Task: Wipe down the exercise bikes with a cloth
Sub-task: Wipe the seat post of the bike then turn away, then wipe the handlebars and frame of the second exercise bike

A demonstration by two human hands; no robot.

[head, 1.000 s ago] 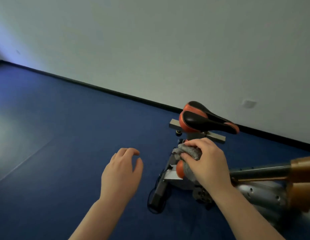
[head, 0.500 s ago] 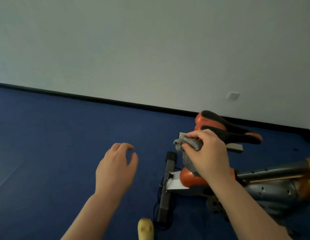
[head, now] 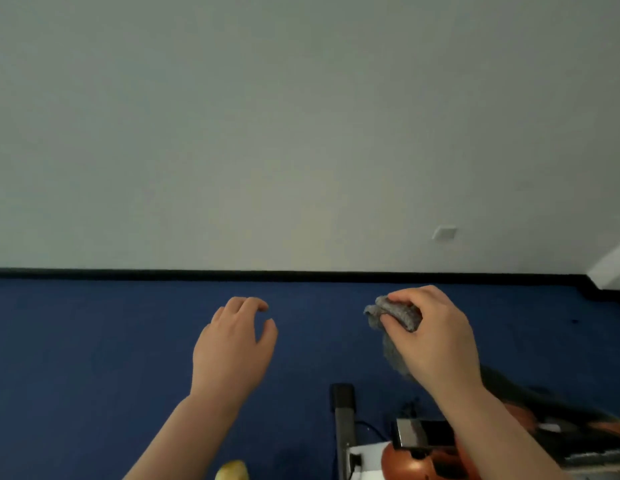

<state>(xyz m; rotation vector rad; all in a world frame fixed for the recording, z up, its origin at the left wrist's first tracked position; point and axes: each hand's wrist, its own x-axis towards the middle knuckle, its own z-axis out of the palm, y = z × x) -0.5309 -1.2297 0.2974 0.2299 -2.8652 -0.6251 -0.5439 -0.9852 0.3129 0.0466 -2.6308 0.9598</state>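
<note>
View tilted up; bike dropped low. Right hand grips cloth; left hand loose, empty.

Seen here: 2 bare hands, the left hand with nothing in it, the right hand gripping 1 grey cloth. Below, 1 exercise bike, partly cut off, orange and grey. On the pale wall, 1 white wall plate. At bottom edge, 1 yellowish object, too blurred to identify.
</note>
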